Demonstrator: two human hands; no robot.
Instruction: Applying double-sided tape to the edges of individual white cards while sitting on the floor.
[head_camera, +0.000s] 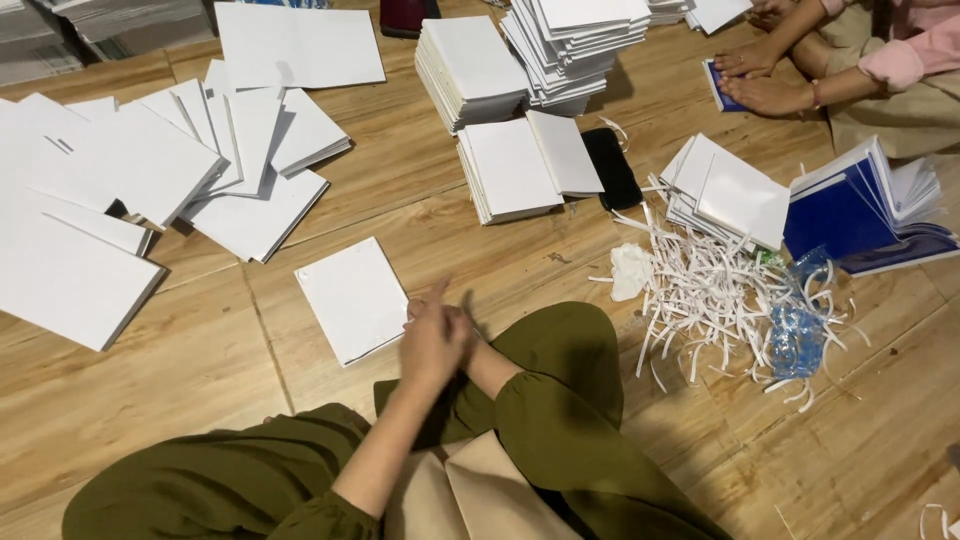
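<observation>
Booklet (354, 299) | white, thin, light, bendy; we judge edges best for gripping | our hands (432, 340) pressed together, blurred, holding nothing visible

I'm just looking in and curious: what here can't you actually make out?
- Hands: head view, motion-blurred and overlapping, so left and right, and any hold, are unclear.
- White booklet beside them: contact uncertain.
- Other person: cut off by the top right edge.
- Black flat object: partly under a booklet stack.
</observation>
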